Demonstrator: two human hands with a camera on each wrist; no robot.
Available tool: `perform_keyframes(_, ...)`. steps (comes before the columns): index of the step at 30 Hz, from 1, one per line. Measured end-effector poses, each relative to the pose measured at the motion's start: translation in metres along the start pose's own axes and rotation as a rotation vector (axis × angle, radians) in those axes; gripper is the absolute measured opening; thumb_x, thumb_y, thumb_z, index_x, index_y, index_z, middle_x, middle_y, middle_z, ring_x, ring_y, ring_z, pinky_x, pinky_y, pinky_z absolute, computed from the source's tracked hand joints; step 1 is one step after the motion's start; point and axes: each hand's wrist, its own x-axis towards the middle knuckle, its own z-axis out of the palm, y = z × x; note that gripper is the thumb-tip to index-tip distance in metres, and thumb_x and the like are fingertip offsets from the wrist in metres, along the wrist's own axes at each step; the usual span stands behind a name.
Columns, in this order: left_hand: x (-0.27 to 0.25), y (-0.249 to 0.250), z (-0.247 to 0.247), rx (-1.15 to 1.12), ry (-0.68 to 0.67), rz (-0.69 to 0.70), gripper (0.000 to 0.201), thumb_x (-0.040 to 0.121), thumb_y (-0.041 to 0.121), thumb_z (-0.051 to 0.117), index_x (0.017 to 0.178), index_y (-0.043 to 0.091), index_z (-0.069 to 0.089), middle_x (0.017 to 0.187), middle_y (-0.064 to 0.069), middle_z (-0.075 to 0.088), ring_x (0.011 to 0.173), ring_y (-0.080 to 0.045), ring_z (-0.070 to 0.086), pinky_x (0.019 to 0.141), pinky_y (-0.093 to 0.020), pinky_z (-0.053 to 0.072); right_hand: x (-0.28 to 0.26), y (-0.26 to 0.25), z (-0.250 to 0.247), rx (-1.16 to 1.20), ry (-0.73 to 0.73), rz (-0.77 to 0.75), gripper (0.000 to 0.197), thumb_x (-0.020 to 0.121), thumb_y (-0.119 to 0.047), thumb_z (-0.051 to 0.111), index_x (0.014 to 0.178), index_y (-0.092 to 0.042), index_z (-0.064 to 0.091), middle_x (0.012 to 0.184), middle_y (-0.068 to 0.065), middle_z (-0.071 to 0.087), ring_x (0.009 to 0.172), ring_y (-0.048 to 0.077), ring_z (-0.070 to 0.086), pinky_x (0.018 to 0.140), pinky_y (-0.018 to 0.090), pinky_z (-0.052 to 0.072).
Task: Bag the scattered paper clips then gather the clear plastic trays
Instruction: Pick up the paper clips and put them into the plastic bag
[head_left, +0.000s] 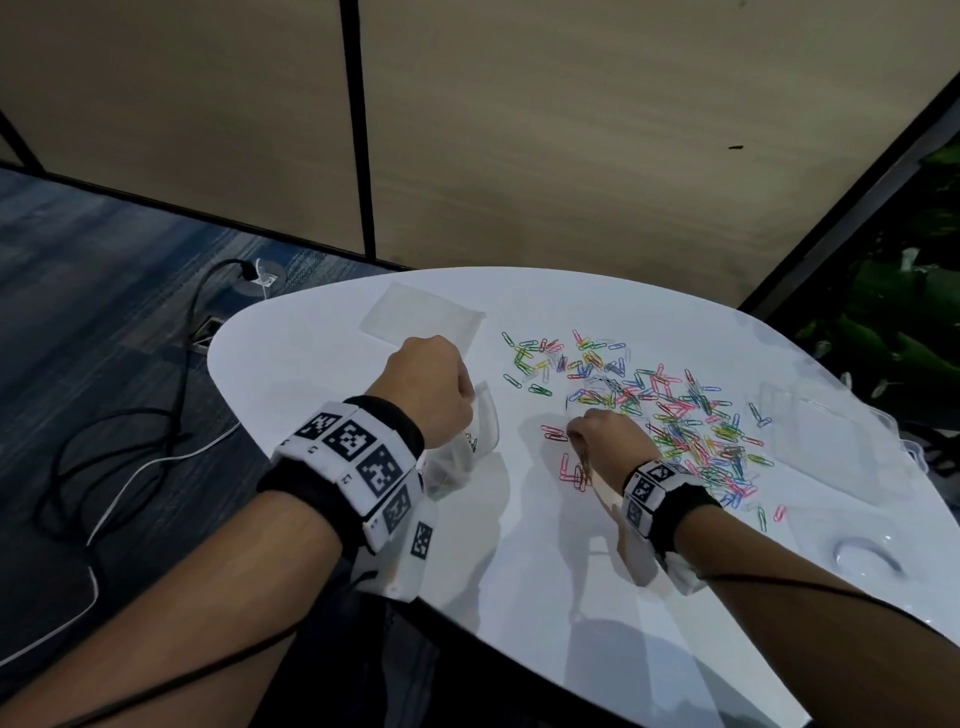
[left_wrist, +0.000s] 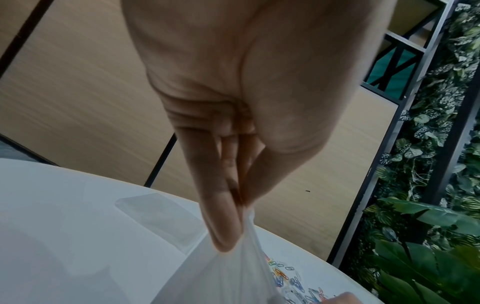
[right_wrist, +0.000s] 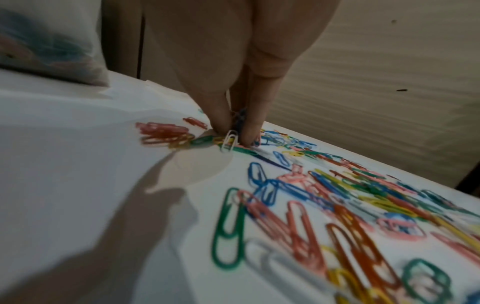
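Coloured paper clips (head_left: 675, 410) lie scattered over the white table (head_left: 519, 545). My left hand (head_left: 426, 384) pinches the top edge of a clear plastic bag (head_left: 475, 436) between thumb and fingers (left_wrist: 223, 226) and holds it up off the table; the bag (left_wrist: 228, 275) holds a few clips. My right hand (head_left: 605, 434) is at the near-left edge of the pile, fingertips (right_wrist: 221, 121) on the table, pinching a small bunch of clips (right_wrist: 231, 139). Clear plastic trays sit at the back left (head_left: 423, 317) and at the right (head_left: 826, 426).
The table's left edge (head_left: 223, 374) drops to a carpeted floor with cables (head_left: 130, 441). Tan partition panels (head_left: 571, 130) stand behind the table, and green plants (head_left: 909, 312) to the right. A round clear lid (head_left: 862, 558) lies near the table's right front.
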Motion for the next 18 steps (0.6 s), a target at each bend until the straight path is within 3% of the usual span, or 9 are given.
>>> perform_keyframes(4,0.001,0.003,0.001,0.004,0.002,0.013,0.02,0.086,0.005,0.06,0.094,0.014,0.076,0.099,-0.007,0.073,0.087,-0.025,0.072,0.082,-0.032,0.059,-0.001,0.017,-0.018,0.419,0.118,0.32,0.014,0.087,-0.011,0.066,0.095,-0.016,0.077,0.084,0.006,0.075,0.076,0.02,0.069,0.073,0.025,0.055)
perform_keyframes(7,0.002,0.008,0.005,-0.006,-0.006,0.021,0.017,0.088,0.005,0.061,0.092,0.012,0.076,0.094,-0.008,0.073,0.087,-0.025,0.072,0.077,-0.029,0.058,-0.006,0.018,-0.052,1.075,0.185,0.523,0.017,0.083,-0.004,0.071,0.099,-0.009,0.076,0.081,0.012,0.076,0.074,0.022,0.074,0.079,0.031,0.06)
perform_keyframes(9,0.002,0.013,0.009,-0.015,-0.015,0.026,0.015,0.089,0.005,0.062,0.092,0.011,0.076,0.092,-0.007,0.073,0.087,-0.025,0.072,0.077,-0.029,0.058,-0.018,0.003,-0.079,1.593,0.181,0.517,0.022,0.083,0.002,0.071,0.105,0.002,0.07,0.087,0.017,0.074,0.076,0.025,0.073,0.081,0.032,0.061)
perform_keyframes(11,0.001,0.018,0.013,-0.025,-0.028,0.028,0.015,0.089,0.004,0.062,0.092,0.01,0.076,0.089,-0.006,0.073,0.085,-0.025,0.073,0.081,-0.031,0.06,-0.031,-0.019,-0.102,1.912,0.103,0.473,0.024,0.085,0.004,0.068,0.109,0.005,0.066,0.093,0.018,0.072,0.087,0.026,0.073,0.082,0.029,0.06)
perform_keyframes(14,0.0,0.026,0.018,-0.045,-0.029,0.026,0.017,0.086,0.002,0.061,0.088,0.009,0.077,0.081,-0.005,0.072,0.072,-0.021,0.075,0.076,-0.031,0.062,-0.046,-0.053,-0.111,2.042,0.059,0.425,0.022,0.088,0.005,0.064,0.11,0.005,0.062,0.092,0.019,0.069,0.092,0.028,0.07,0.082,0.029,0.06)
perform_keyframes(16,0.0,0.03,0.02,-0.063,-0.025,0.025,0.017,0.085,0.002,0.062,0.086,0.008,0.078,0.079,-0.006,0.073,0.066,-0.021,0.075,0.074,-0.033,0.063,-0.051,-0.071,-0.104,1.97,0.106,0.44,0.018,0.087,0.008,0.063,0.103,0.002,0.062,0.088,0.02,0.067,0.089,0.032,0.068,0.084,0.032,0.06)
perform_keyframes(18,-0.001,0.033,0.022,-0.081,-0.018,0.027,0.016,0.087,0.003,0.061,0.084,0.008,0.077,0.074,-0.006,0.073,0.063,-0.022,0.075,0.073,-0.033,0.063,-0.053,-0.08,-0.088,1.801,0.133,0.416,0.018,0.078,0.006,0.069,0.09,-0.006,0.067,0.084,0.019,0.069,0.085,0.034,0.068,0.09,0.041,0.057)
